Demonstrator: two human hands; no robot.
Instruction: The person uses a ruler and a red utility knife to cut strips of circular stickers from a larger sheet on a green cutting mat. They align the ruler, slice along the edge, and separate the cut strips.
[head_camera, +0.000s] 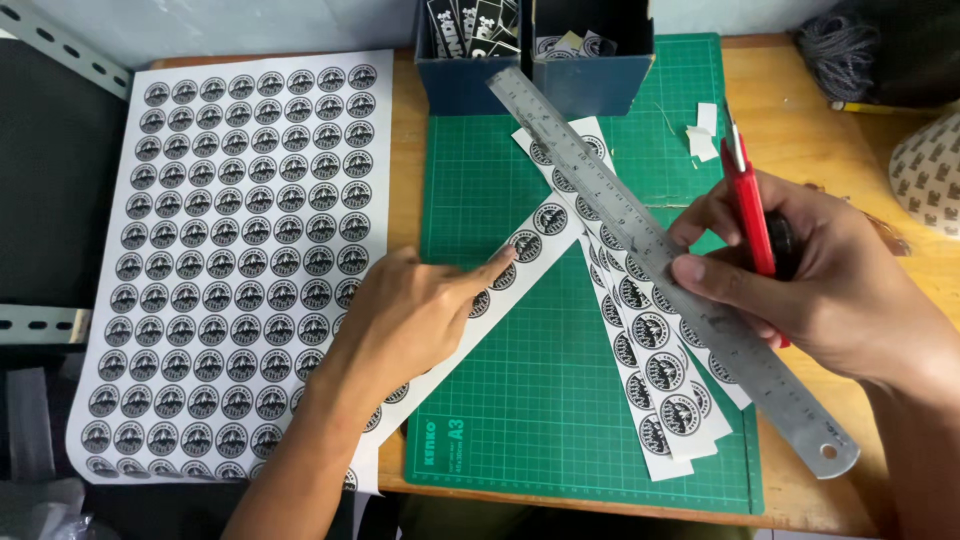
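Our left hand (410, 315) sits closest to us, fingers extended and gripping nothing, the index fingertip pressing on a cut strip of round stickers (500, 285) that runs diagonally across the green cutting mat (530, 400). Going by size, we see first the wooden table (860, 170), then the large white sheet of round black stickers (240, 260) lying flat at the left, its edge just beside the mat. On the mat, a fanned pile of cut sticker strips (650, 370) lies under the long steel ruler (650, 250), which our right hand (800, 280) grasps together with a red utility knife (750, 205), thumb on top of the ruler. Behind the mat stands a dark blue box (580, 80) holding cut stickers. Smallest are the white paper scraps (703, 135) near the mat's far right corner.
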